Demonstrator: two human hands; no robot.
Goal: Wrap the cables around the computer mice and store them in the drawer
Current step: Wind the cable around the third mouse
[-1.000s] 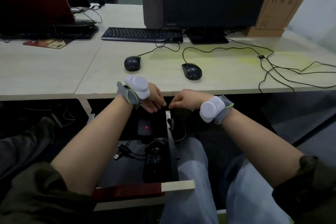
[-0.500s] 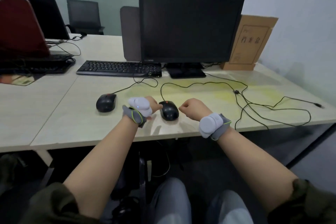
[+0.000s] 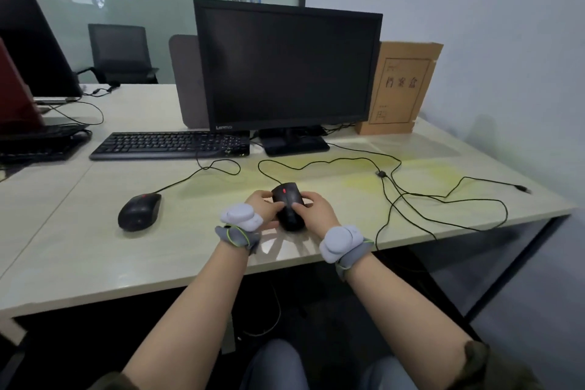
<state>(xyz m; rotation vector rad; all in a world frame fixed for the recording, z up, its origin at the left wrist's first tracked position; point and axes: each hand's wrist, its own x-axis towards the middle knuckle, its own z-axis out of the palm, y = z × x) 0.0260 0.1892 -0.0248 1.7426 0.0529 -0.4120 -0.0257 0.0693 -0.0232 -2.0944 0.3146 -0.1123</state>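
Observation:
A black mouse [image 3: 288, 203] with a red wheel lies on the desk near its front edge. My left hand [image 3: 264, 210] grips its left side and my right hand [image 3: 313, 210] its right side. Its long black cable [image 3: 392, 196] runs back from the nose, then loops loosely over the right half of the desk, ending in a plug [image 3: 524, 189]. A second black mouse [image 3: 139, 211] sits alone to the left, its cable [image 3: 202, 169] trailing toward the keyboard. The drawer is out of view below the desk edge.
A black keyboard [image 3: 167, 144] and monitor [image 3: 286, 70] stand behind the mice. A brown file box [image 3: 400, 89] leans at the back right. Another keyboard [image 3: 38, 141] and a red object [image 3: 15, 98] occupy the far left. The desk's front edge [image 3: 190, 282] is close to my wrists.
My hands rose from the open drawer under the desk to the desktop and closed on the right-hand mouse. The view tilted up, so the drawer dropped out of sight.

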